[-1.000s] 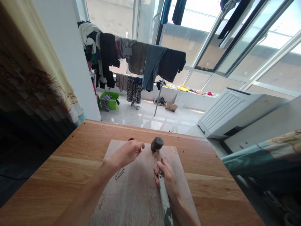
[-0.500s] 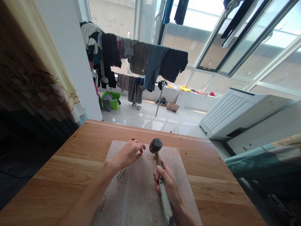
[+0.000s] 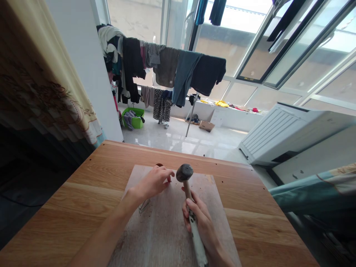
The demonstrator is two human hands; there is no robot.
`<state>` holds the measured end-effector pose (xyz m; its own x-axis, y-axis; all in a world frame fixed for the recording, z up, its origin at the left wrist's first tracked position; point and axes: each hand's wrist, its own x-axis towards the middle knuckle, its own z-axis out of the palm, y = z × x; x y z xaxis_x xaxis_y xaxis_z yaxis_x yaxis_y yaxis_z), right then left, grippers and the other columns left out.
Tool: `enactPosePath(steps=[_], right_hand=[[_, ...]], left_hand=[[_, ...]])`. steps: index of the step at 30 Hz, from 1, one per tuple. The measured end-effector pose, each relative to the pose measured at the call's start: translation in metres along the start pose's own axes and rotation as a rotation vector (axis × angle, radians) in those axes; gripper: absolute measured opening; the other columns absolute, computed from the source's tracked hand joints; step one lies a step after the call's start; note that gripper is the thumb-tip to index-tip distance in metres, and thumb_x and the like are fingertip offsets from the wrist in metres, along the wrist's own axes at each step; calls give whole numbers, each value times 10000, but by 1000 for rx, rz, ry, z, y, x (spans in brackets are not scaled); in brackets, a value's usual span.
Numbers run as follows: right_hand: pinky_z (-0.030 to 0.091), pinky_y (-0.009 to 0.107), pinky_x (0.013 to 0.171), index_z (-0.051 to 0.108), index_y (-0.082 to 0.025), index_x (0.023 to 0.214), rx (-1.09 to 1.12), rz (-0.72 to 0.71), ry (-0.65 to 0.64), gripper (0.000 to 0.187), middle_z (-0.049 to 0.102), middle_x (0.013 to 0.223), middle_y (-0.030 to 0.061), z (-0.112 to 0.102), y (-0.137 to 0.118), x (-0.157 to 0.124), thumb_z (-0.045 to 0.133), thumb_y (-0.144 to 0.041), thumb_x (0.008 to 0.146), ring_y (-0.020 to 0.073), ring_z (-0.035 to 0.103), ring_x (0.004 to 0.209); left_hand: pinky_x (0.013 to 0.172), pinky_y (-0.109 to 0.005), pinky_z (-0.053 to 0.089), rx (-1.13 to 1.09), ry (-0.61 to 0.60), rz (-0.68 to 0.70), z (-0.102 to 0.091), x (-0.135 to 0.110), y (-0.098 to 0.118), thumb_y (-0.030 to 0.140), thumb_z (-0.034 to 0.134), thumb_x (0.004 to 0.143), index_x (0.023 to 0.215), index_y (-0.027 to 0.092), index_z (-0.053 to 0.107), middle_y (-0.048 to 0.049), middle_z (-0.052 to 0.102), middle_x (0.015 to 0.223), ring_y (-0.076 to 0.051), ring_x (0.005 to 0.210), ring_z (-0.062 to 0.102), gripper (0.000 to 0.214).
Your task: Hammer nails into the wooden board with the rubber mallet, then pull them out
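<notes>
My right hand (image 3: pixel 197 213) is wrapped around the worn, partly white handle of a mallet (image 3: pixel 184 172). Its dark head is raised over the far part of a worn greyish board (image 3: pixel 167 237), which lies flat on the wooden table. To the left of the mallet head, my left hand (image 3: pixel 157 180) is low over the board, thumb and forefinger drawn together. A tiny dark speck shows at those fingertips, too small to name. Thin metal pieces (image 3: pixel 144 206) lie on the board beside my left wrist, partly covered by it. Several small dark marks dot the board.
The wooden table (image 3: pixel 256 218) surrounds the board, with small holes along its far edge. A dark round thing (image 3: pixel 159 165) shows behind my left hand. Beyond stand a laundry rack with clothes (image 3: pixel 167 68), a green basket (image 3: pixel 137 121) and a white cabinet (image 3: pixel 275 129).
My left thumb and forefinger have come closer together and lower, near the board. The mallet stays at about the same height. The whole view has shifted slightly.
</notes>
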<state>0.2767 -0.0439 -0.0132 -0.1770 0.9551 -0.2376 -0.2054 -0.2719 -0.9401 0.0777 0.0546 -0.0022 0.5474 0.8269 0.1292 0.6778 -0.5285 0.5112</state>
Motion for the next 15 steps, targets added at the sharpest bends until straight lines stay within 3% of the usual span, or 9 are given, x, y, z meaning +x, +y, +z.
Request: enactPosePath(steps=[10, 15], right_hand=[[350, 179, 376, 531, -117, 1346, -3, 6, -29, 666, 524, 620, -72, 2, 2, -4, 647, -583, 886, 71, 431, 407], [340, 177, 371, 522, -122, 1359, -3, 5, -52, 673, 524, 618, -74, 6, 2, -5, 648, -584, 886, 66, 422, 398]], left_hand=[[909, -328, 446, -33, -4, -40, 0, 1, -1, 31, 667, 834, 1136, 242, 692, 1, 783, 935, -214, 947, 682, 369], [859, -297, 458, -44, 12, -47, 1, 0, -4, 43, 684, 824, 1031, 222, 698, 2, 783, 924, -205, 915, 684, 274]])
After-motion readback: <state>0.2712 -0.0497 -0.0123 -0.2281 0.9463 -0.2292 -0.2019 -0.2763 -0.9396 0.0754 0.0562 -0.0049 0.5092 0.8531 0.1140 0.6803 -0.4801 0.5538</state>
